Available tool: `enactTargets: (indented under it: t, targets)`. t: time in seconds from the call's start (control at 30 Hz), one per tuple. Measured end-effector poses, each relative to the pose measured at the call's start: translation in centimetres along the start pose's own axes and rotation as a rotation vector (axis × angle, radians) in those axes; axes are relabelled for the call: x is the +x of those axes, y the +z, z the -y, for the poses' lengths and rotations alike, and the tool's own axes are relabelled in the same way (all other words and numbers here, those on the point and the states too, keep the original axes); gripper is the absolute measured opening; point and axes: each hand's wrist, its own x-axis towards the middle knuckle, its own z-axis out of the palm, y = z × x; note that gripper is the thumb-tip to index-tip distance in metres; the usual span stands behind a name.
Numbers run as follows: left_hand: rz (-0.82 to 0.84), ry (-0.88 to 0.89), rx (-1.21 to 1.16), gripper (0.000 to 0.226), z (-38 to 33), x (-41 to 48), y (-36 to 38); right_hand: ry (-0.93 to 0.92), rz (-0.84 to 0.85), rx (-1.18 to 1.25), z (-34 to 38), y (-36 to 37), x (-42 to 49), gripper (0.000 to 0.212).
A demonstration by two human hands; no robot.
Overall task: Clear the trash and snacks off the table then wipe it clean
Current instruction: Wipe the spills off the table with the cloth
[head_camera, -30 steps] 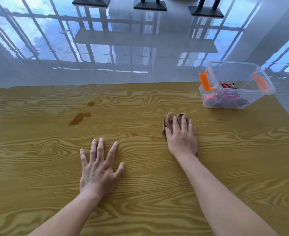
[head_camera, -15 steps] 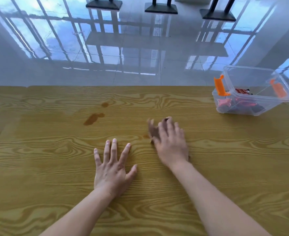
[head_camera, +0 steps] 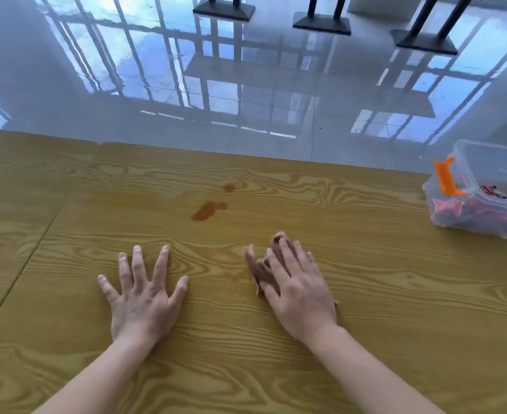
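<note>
Nearest, the left hand [head_camera: 143,297] lies flat on the wooden table [head_camera: 395,309] with its fingers spread, holding nothing. Just to its right the right hand [head_camera: 298,286] presses palm-down on a crumpled brown cloth [head_camera: 262,271], fingers splayed over it. Beyond and between the two hands, two brown stains [head_camera: 207,209] sit unwiped on the wood, so the wiping looks only part done. Far off to the right of the right hand, a clear plastic bin [head_camera: 482,189] with orange clips holds red wrappers, and no loose trash shows on the tabletop, so the clearing seems finished. Past the table's far edge a glossy tiled floor [head_camera: 261,94] mirrors window frames, with dark furniture bases [head_camera: 321,23] standing on it
</note>
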Motion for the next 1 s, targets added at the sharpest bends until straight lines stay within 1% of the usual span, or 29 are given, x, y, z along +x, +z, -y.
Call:
enactTargets:
  t: [0.03,0.07,0.1,0.13,0.17,0.23,0.27,0.3,0.33,0.37,0.43,0.47,0.5,0.53,0.57,0.6,0.63,0.7,0.73,0.77,0.8,0.87,0.93,1.0]
  targets:
    - [0.0,-0.003,0.005,0.076,0.0,0.0,0.0,-0.111,0.004,0.014,0.7,0.3,-1.8,0.062]
    - [0.002,0.0,0.012,0.076,-0.1,0.0,-0.1,-0.175,0.029,0.026,0.4,0.4,-2.3,0.062]
    - [0.007,0.007,0.02,0.076,-0.1,0.1,-0.2,-0.187,0.041,0.007,-0.5,0.4,-1.6,0.063]
    - [0.01,0.012,0.024,0.076,-0.1,0.1,-0.1,-0.133,0.032,-0.03,-1.7,0.1,-0.1,0.065]
    - [0.004,0.015,0.026,0.076,-0.1,0.1,-0.1,-0.026,0.035,-0.045,-2.6,-0.5,2.1,0.066]
    - [-0.01,0.023,0.024,0.076,-0.1,0.0,0.1,0.274,0.05,-0.008,-3.3,-1.9,7.4,0.069]
    - [-0.011,0.023,0.022,0.076,-0.1,0.0,0.0,0.385,0.069,0.027,-2.8,-2.4,9.6,0.069]
    - [-0.008,0.022,0.023,0.076,-0.1,0.1,0.0,0.431,0.075,0.039,-1.6,-2.5,11.1,0.07]
    - [0.0,0.021,0.027,0.076,-0.2,0.2,-0.1,0.389,0.078,0.03,0.0,-2.2,11.5,0.071]
    - [0.013,0.022,0.03,0.076,-0.3,0.1,-0.2,0.276,0.078,0.001,1.8,-1.6,10.9,0.071]
    - [0.041,0.033,0.04,0.078,-0.1,0.2,-0.4,-0.042,0.073,-0.015,5.2,-0.2,6.9,0.07]
    - [0.049,0.057,0.051,0.079,0.4,0.6,-0.7,-0.175,0.072,0.007,5.8,0.3,4.1,0.068]
    - [0.047,0.092,0.058,0.078,1.0,1.4,-1.1,-0.265,0.072,0.04,5.5,0.5,2.0,0.066]
    - [0.037,0.133,0.057,0.076,1.8,2.4,-1.6,-0.298,0.076,0.043,4.3,0.6,1.1,0.065]
    - [0.025,0.157,0.05,0.074,2.7,3.7,-2.1,-0.275,0.075,0.018,2.6,0.4,1.4,0.065]
    - [0.019,0.155,0.047,0.074,3.5,4.9,-2.6,-0.195,0.056,-0.023,0.7,0.1,2.8,0.066]
    - [0.019,0.14,0.05,0.076,4.1,5.9,-2.8,-0.073,0.048,-0.046,-0.9,-0.5,5.0,0.068]
    - [0.015,0.12,0.07,0.08,4.7,7.0,-2.4,0.227,0.045,-0.004,-3.1,-1.7,10.6,0.069]
    - [0.005,0.12,0.085,0.08,4.8,7.1,-2.0,0.338,0.051,0.024,-3.4,-2.1,13.2,0.069]
    - [-0.004,0.123,0.093,0.079,4.9,7.0,-1.7,0.408,0.064,0.045,-3.2,-2.1,15.5,0.07]
    - [-0.008,0.128,0.092,0.079,5.0,7.0,-1.5,0.434,0.08,0.072,-2.7,-2.2,17.4,0.07]
    - [-0.009,0.125,0.072,0.079,5.0,7.0,-1.5,0.387,0.087,0.081,-1.1,-1.9,20.0,0.069]
    - [-0.003,0.12,0.063,0.08,4.9,7.1,-1.7,0.264,0.078,0.075,1.2,-1.7,21.4,0.067]
    - [0.004,0.129,0.069,0.08,4.8,6.9,-1.8,0.084,0.087,0.059,2.9,-1.5,21.0,0.063]
